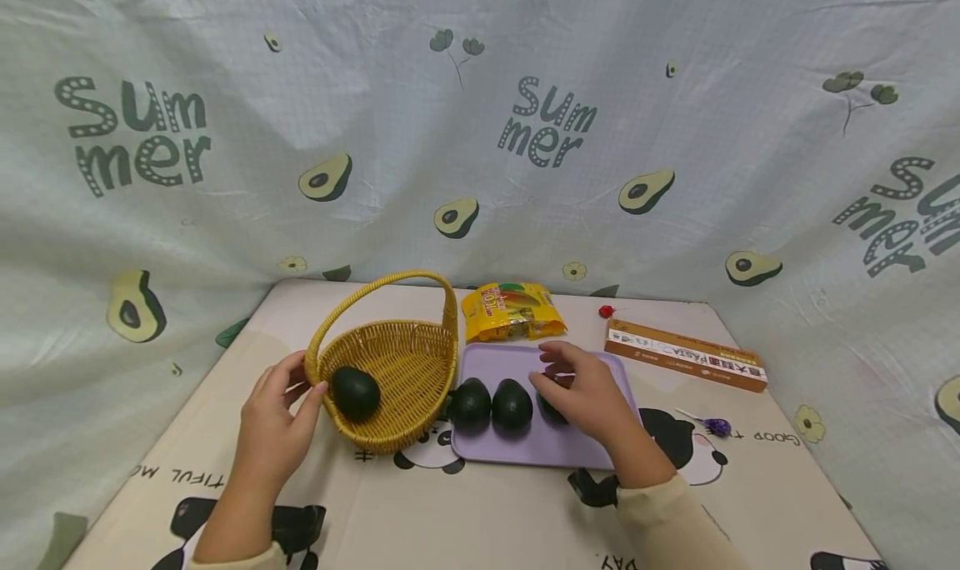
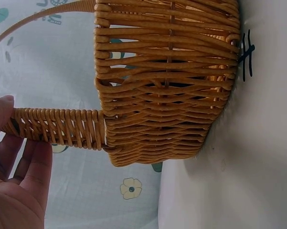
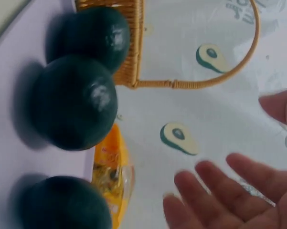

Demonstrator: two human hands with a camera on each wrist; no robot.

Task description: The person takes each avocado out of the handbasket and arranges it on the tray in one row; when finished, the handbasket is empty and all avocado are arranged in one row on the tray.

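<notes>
A yellow wicker basket (image 1: 408, 357) stands at the left of the table, with one dark green avocado (image 1: 355, 393) inside against its left wall. My left hand (image 1: 273, 420) holds the base of the basket's handle (image 2: 62, 126) between thumb and fingers. To the right, a lilac tray (image 1: 525, 451) carries three more avocados: a left one (image 1: 471, 405), a middle one (image 1: 512, 407) and a right one (image 1: 551, 410). Over that right avocado, partly hiding it, hovers my right hand (image 1: 592, 395); its fingers are spread apart and hold nothing in the right wrist view.
Behind the tray lies a yellow snack bag (image 1: 513, 310). A long brown pasta box (image 1: 684, 353) sits at the back right, near a small red item (image 1: 606, 311). Farther forward is a purple-headed stick (image 1: 716, 426). Printed cloth (image 1: 480, 120) hangs around the table.
</notes>
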